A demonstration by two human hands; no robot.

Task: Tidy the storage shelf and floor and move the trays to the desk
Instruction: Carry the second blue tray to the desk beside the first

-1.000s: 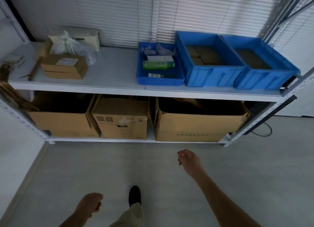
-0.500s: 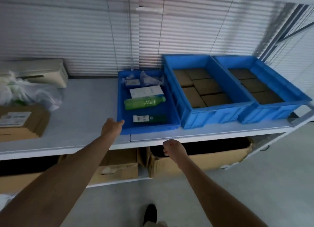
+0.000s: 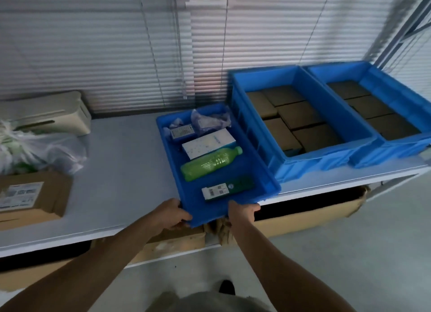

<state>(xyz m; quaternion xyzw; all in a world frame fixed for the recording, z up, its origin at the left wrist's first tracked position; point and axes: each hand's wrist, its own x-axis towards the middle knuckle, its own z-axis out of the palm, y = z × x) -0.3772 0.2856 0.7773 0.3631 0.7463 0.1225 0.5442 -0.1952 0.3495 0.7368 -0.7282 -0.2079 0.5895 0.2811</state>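
A shallow blue tray (image 3: pixel 258 162) sits on the white upper shelf (image 3: pixel 126 171), its near edge hanging past the shelf front. Inside lie a green bottle (image 3: pixel 210 163), a white box (image 3: pixel 208 143), a green-and-white carton (image 3: pixel 227 188) and some plastic-wrapped items (image 3: pixel 210 122). My left hand (image 3: pixel 171 215) grips the tray's near left corner. My right hand (image 3: pixel 241 212) grips the near edge towards the right. Two deeper blue crates (image 3: pixel 312 162) (image 3: pixel 396 146) filled with brown boxes stand to the tray's right.
On the shelf's left are a cardboard box (image 3: pixel 30 199), a plastic bag (image 3: pixel 35 153) and a beige case (image 3: pixel 49 114). Open cardboard boxes (image 3: pixel 303 218) fill the lower shelf. Window blinds hang behind. My shoe (image 3: pixel 227 287) is on the grey floor.
I stepped up to the shelf. Both hands rose from my sides and took hold of the tray's near edge; the tray now juts out over the shelf front.
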